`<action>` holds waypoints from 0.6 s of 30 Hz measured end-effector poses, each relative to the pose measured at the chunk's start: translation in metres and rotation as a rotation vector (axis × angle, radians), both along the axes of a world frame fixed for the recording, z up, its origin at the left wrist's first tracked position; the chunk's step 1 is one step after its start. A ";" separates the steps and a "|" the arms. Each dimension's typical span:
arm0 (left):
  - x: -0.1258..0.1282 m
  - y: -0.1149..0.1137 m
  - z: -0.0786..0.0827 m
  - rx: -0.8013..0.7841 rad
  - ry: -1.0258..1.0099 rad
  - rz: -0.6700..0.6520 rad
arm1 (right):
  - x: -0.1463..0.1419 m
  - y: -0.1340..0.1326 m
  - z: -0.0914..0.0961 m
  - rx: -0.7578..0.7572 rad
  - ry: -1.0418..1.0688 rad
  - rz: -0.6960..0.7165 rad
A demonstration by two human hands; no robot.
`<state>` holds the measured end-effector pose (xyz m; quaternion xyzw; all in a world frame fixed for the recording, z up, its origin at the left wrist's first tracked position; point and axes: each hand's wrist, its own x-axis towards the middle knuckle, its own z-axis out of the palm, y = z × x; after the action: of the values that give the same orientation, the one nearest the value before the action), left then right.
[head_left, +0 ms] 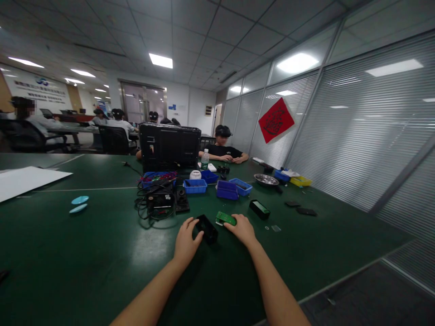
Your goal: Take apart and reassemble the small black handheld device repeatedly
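Stage, as judged from what lies out: midway, parts unjoined. Green circuit board out in the open, wholly apart from the black housing, just to its right. Both sit in from the surface's near edge, well short of its near-right corner.

Left hand: thumb and fingers parted, touching the left side of the housing. Whether they clamp it or only steady it, cannot tell. Housing tilted toward the camera, open side up, dark within; too dim to say if anything is fixed inside.

Right hand: fingers and thumb closed on the right end of the board. A pale part shows under the board's near-left corner; its nature unclear.

Done, apparently: board free, housing uncovered. Not done: board and housing are not together, no cover on the housing.

For comparison, a second black housing further toward the surface's right edge, no hand on it, a pale green panel in its opening. Looks fuller than the first.

Loose bits: a small ring and a clear piece, both between that second housing and the near edge. Two dark flat pieces beyond, nearer the right edge. Unfitted as they lie; where they belong, cannot tell
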<state>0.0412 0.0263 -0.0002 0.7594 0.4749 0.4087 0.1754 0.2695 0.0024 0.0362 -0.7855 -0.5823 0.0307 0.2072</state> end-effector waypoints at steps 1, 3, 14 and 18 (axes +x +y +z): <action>0.000 0.003 -0.002 -0.032 0.004 0.018 | 0.000 0.000 -0.001 -0.015 0.018 0.021; 0.000 0.008 -0.006 -0.082 0.026 0.022 | 0.000 0.002 -0.004 -0.006 0.055 0.056; 0.000 0.003 -0.001 -0.097 0.145 -0.109 | -0.001 0.007 -0.012 0.098 0.345 0.333; 0.000 -0.003 0.006 -0.107 0.202 -0.150 | 0.000 0.009 -0.015 0.125 0.395 0.312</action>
<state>0.0411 0.0237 0.0054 0.8196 0.4531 0.2899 0.1971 0.2690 0.0116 0.0215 -0.6507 -0.6455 0.1791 0.3576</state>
